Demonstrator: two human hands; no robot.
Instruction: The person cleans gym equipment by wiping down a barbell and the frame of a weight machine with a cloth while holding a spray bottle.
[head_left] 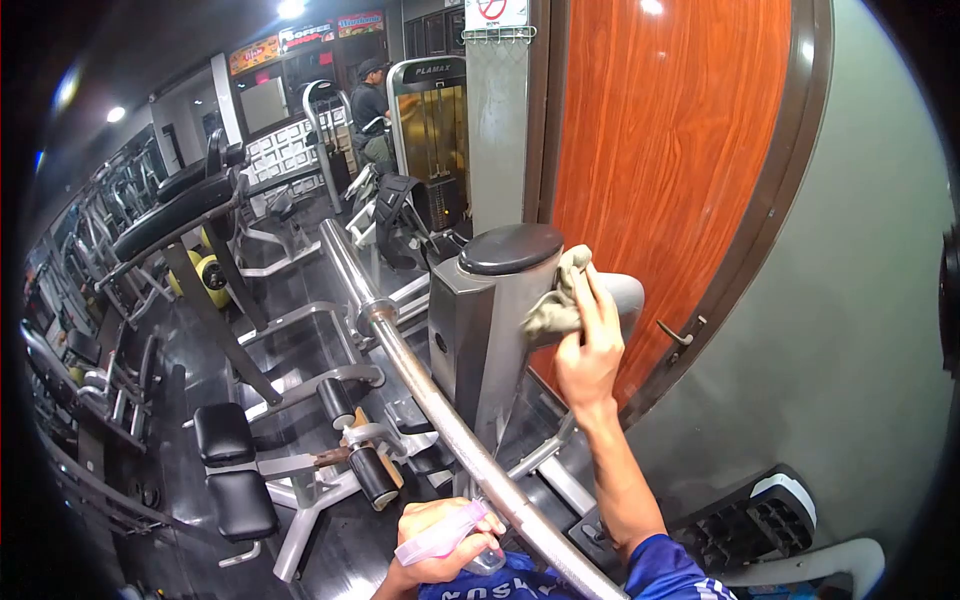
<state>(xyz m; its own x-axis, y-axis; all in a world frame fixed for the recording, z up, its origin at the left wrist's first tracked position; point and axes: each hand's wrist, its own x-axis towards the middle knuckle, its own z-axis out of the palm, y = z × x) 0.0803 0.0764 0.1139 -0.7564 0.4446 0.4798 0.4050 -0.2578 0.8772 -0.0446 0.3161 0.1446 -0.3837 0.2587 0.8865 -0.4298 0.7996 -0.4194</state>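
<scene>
My right hand [592, 355] is closed on a greenish-beige cloth [556, 308], which lies against the side of a grey machine column [500, 340] with a round black top [511, 249]. A grey rounded part [625, 298] sticks out just beyond the cloth. Low in the view, my left hand [440, 545] is wrapped round a spray bottle with a pinkish head [442, 532]; its clear body shows only in part. Between my hands and the column, a long steel barbell bar [430, 405] slants from the upper left to the bottom.
A padded black bench [240, 505] stands at the lower left. An orange wooden door [670, 150] and grey wall [850, 300] are to the right. Further back, a person in dark clothes [370, 110] stands by a weight machine [430, 140]. A black rack [745, 530] sits at the lower right.
</scene>
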